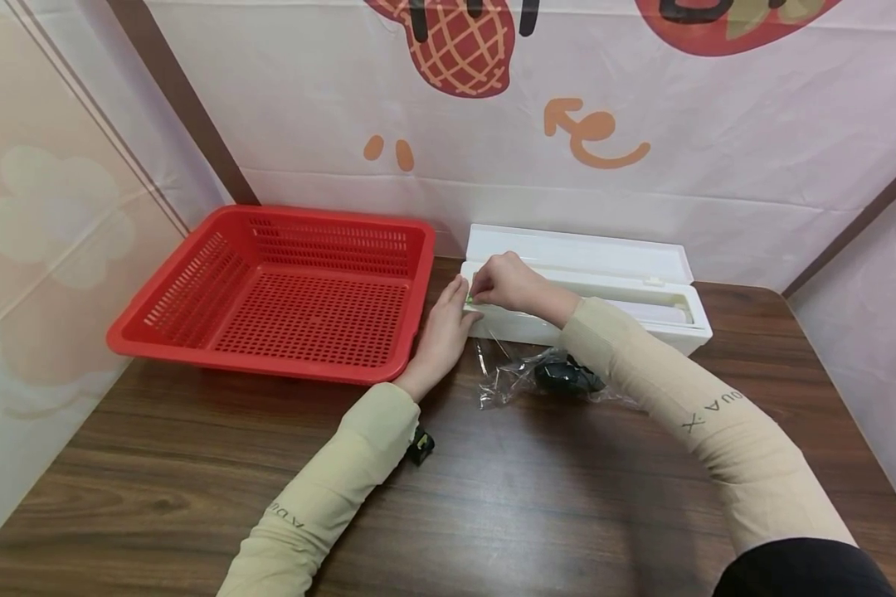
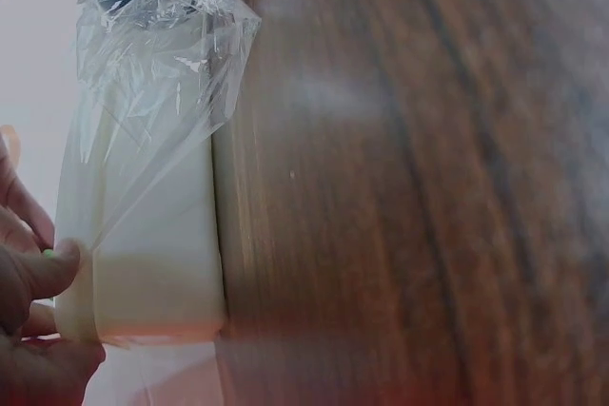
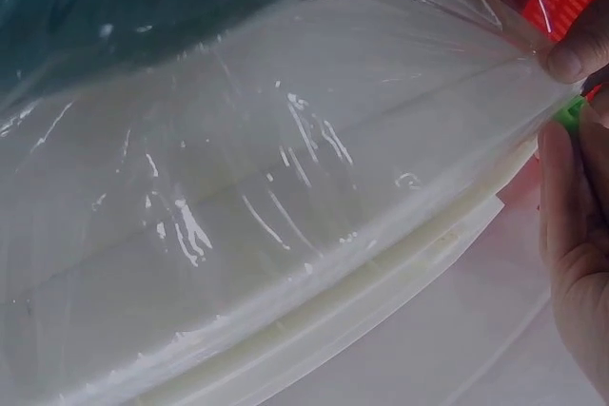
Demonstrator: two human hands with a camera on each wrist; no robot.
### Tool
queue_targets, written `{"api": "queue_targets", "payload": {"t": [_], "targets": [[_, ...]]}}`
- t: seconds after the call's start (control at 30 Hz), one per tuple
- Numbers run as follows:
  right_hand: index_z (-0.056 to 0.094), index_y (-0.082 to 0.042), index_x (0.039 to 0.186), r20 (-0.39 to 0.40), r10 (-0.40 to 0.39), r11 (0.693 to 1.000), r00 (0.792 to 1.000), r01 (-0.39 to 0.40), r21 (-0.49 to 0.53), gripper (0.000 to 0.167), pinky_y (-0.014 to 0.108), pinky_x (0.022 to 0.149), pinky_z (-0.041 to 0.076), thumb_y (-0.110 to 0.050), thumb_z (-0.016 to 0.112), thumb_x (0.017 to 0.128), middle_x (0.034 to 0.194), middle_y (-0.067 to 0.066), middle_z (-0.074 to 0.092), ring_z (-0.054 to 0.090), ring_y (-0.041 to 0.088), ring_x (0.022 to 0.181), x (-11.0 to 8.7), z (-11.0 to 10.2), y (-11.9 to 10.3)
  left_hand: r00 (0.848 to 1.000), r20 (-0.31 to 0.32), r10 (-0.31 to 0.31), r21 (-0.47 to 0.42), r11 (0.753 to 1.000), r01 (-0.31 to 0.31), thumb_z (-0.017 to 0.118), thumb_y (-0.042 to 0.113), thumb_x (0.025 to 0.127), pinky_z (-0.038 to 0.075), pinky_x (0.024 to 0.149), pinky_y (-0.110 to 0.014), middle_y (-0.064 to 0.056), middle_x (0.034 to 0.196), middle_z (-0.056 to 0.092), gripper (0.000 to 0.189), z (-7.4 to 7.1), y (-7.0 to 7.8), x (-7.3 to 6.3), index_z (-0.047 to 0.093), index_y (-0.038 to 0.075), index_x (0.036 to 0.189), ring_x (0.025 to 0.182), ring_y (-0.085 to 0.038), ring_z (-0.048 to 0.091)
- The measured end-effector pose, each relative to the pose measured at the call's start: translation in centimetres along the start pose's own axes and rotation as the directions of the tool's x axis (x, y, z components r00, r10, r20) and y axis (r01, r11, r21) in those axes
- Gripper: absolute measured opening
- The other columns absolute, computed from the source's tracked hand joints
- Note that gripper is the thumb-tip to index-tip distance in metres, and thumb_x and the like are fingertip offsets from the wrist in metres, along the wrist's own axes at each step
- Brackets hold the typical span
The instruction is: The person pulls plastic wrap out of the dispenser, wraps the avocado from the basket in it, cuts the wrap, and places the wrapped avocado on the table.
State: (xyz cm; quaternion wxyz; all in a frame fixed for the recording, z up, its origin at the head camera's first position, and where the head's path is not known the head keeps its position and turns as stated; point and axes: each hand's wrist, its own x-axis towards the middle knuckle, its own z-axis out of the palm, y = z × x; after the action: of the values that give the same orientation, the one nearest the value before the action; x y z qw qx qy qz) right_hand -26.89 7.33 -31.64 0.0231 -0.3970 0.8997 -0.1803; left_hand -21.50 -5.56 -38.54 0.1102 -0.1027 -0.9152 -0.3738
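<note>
A white plastic wrap dispenser (image 1: 518, 325) lies along the back of the table, its lid (image 1: 578, 253) raised and a pale roll (image 1: 650, 312) inside. My left hand (image 1: 442, 332) holds its left end, thumb on the front and fingers along the side. At that end my right hand (image 1: 513, 286) pinches the small green slide cutter (image 3: 571, 113). Clear plastic film (image 2: 157, 92) hangs loosely down the front. Beneath the film sits a dark, rounded object (image 1: 563, 378) whose kind I cannot tell, partly covered by my right forearm.
Left of the dispenser stands a red plastic basket (image 1: 306, 371) with perforated walls and floor. A printed cloth (image 1: 493, 191) hangs behind the brown wooden table (image 1: 493, 514). A small black device (image 1: 421, 445) shows beside my left wrist.
</note>
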Motion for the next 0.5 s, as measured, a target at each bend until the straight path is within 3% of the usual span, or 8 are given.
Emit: {"api": "queue_targets", "payload": {"t": [0.5], "targets": [[0.073,-0.003,0.079,0.021,0.002,1.0,1.0,-0.003,0.009,0.005,0.029,0.068,0.05,-0.006,0.069,0.079,0.079,0.007,0.07,0.065,0.017,0.072,-0.09,-0.07,-0.03,0.999,0.019,-0.042,-0.021,0.999,0.043,0.061,0.016,0.087,0.032,0.103,-0.037,-0.022,0.14,0.034,0.055,-0.38,0.04,0.06,0.04,-0.003,0.134,0.127,-0.03,0.036]]}}
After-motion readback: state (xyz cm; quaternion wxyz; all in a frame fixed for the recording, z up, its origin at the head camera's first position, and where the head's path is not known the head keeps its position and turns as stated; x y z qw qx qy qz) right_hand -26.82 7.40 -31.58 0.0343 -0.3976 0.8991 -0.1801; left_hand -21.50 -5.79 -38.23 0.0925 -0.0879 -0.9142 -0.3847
